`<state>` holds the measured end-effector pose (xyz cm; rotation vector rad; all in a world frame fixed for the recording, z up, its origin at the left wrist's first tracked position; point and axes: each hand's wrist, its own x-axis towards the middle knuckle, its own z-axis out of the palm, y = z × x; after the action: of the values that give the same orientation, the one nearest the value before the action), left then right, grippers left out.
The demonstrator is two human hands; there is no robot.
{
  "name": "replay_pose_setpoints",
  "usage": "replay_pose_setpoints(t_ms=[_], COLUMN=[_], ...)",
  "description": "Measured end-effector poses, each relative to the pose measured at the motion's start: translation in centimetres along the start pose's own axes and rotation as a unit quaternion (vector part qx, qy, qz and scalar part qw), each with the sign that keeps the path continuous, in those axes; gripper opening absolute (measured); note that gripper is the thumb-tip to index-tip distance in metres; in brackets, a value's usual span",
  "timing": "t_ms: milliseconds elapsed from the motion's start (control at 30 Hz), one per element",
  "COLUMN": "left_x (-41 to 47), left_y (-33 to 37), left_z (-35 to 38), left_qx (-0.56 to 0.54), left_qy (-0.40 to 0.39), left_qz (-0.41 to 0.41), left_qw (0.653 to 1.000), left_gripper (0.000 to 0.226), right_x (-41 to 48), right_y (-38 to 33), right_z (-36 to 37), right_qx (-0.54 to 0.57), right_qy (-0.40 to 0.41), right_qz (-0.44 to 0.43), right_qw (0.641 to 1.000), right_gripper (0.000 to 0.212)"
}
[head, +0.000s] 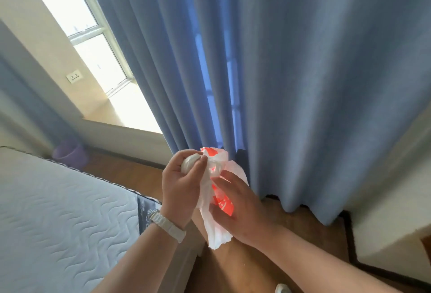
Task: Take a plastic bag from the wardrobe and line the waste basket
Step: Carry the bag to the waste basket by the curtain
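In the head view I see both hands in the middle, in front of the blue curtain (291,83). The left hand (180,183) has its fingers and thumb curled round a bunched white end of the bag (217,227), at the top. The right hand (242,206) holds the bag lower. Its fingers lie over the red print and the thumb is below, so the plastic is pinched between them. Plastic partly covers these fingertips, and I cannot tell how far they are spread.

The bag is crumpled, white with red print that I cannot read. It is in the air between the two hands, and its lower end hangs free above the wooden floor (261,262). A watch (166,222) is on the left wrist.

The basket (70,152), purple and blurred, stands far to the left below the window (93,48), well apart from the hands. It is just behind the mattress (58,211) edge, and its bottom is hard to make out. A socket (73,76) is on the wall beside the window. At the bottom edge something white (282,289) is cut off; I cannot tell what it is.
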<state>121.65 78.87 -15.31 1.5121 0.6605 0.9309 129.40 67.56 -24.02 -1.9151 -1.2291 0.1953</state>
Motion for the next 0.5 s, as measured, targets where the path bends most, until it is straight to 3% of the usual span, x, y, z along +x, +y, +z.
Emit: replay_pose_setpoints(t_ms=[233,500], left_x=[6.3,12.2], left_y=[0.4,-0.5], left_z=[3.9,2.9], left_qx=[0.045,0.056], left_qy=[0.102,0.148], left_qz=[0.036,0.059], left_qw=[0.993,0.986], left_gripper=[0.003,0.004], right_x=[9.0,16.2], right_y=[4.0,5.1], right_z=[-2.8,-0.8], right_qx=[0.044,0.075], right_qy=[-0.054,-0.088], right_qz=[-0.072,-0.121], right_qw=[0.995,0.986], right_gripper=[0.054,0.052])
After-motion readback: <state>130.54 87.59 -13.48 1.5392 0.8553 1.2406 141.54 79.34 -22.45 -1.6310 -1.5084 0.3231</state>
